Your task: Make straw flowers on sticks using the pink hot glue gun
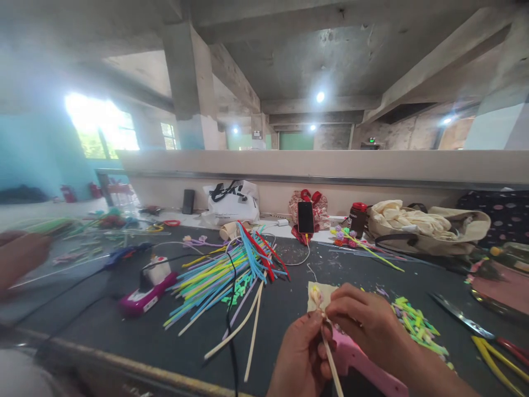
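My left hand (301,357) is closed around a thin cream stick (334,374) that runs down to the frame's bottom edge. At the stick's top sits a small pale flower bud (316,295). My right hand (366,322) pinches the stick just below that bud, fingers curled together. Under my right wrist lies a pink glue gun (355,361) on the dark table (285,309). A beige paper scrap (326,292) lies just behind the bud.
A heap of coloured sticks (227,270) lies left of centre, with green cut bits (417,325) at right. Scissors (475,328), a pink box (144,298), a phone (306,216), a jar (357,219), bags (425,226). Another person's blurred hand (20,256) is at far left.
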A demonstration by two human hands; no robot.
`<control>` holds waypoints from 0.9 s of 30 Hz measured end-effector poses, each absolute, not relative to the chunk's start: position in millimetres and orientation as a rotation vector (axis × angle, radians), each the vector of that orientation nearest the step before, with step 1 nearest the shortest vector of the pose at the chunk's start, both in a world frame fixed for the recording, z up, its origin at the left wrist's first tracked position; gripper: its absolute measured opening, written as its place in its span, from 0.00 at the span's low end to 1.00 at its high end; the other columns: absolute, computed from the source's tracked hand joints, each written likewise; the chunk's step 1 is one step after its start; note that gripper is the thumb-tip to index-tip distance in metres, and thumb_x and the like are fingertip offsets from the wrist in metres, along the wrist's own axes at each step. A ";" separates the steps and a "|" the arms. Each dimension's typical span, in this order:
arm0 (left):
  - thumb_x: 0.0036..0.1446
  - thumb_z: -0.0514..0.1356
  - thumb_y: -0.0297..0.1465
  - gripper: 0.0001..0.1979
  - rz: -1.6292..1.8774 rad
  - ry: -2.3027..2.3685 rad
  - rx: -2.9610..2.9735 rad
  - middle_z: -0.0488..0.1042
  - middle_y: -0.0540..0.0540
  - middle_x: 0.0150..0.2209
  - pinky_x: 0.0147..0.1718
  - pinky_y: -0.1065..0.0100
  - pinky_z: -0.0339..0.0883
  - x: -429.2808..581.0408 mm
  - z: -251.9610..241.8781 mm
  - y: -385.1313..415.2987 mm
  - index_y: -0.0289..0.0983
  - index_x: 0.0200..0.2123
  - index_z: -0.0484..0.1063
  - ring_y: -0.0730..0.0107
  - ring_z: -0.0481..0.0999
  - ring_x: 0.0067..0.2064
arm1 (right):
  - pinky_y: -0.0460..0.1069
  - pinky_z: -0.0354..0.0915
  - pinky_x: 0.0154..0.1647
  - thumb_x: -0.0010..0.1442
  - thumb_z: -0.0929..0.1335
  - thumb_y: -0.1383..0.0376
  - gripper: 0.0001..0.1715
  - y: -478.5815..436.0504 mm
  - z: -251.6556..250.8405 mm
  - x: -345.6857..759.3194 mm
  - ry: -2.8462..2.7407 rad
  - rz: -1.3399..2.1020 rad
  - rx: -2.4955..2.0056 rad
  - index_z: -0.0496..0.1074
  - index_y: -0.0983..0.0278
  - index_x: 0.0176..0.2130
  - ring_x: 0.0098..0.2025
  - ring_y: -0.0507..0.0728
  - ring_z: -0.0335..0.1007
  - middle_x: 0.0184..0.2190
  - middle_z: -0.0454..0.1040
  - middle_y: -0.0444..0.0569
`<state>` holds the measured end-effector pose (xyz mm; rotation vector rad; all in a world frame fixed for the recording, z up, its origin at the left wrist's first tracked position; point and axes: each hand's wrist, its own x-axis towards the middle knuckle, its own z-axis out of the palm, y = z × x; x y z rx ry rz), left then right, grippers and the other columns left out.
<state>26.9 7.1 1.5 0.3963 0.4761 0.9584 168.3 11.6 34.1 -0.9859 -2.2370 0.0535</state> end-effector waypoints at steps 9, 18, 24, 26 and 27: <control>0.46 0.56 0.28 0.08 0.736 0.420 0.335 0.65 0.51 0.12 0.07 0.83 0.42 16.9 -1.6 10.5 0.31 0.19 0.66 0.87 0.54 0.09 | 0.46 0.61 0.31 0.59 0.62 0.67 0.07 13.2 66.7 193.9 -2.226 0.310 -1.018 0.68 0.61 0.31 0.30 0.53 0.67 0.28 0.70 0.46; 0.49 0.55 0.27 0.08 0.746 0.486 0.320 0.64 0.53 0.12 0.07 0.83 0.44 14.1 -5.4 8.7 0.30 0.21 0.67 0.88 0.52 0.09 | 0.45 0.58 0.26 0.53 0.63 0.69 0.06 33.0 52.7 230.2 -2.172 0.142 -1.389 0.69 0.62 0.28 0.26 0.52 0.65 0.25 0.70 0.44; 0.50 0.56 0.27 0.06 0.778 0.511 0.348 0.64 0.53 0.13 0.08 0.83 0.44 16.3 -11.6 6.4 0.31 0.24 0.68 0.87 0.52 0.10 | 0.46 0.56 0.26 0.49 0.62 0.71 0.07 47.6 23.2 270.6 -2.131 0.085 -1.593 0.69 0.63 0.26 0.25 0.53 0.64 0.23 0.70 0.44; 0.50 0.56 0.26 0.05 0.783 0.505 0.348 0.65 0.53 0.13 0.08 0.84 0.45 17.1 -11.9 5.0 0.31 0.25 0.68 0.88 0.53 0.11 | 0.46 0.56 0.26 0.49 0.62 0.71 0.07 45.9 18.4 276.6 -2.133 0.088 -1.609 0.69 0.64 0.26 0.25 0.53 0.64 0.23 0.70 0.45; 0.50 0.57 0.26 0.04 0.787 0.505 0.351 0.65 0.53 0.14 0.09 0.84 0.45 17.3 -11.6 4.7 0.31 0.25 0.68 0.88 0.53 0.11 | 0.47 0.57 0.27 0.49 0.62 0.71 0.07 44.5 16.8 278.7 -2.133 0.093 -1.611 0.69 0.64 0.27 0.25 0.53 0.65 0.23 0.70 0.45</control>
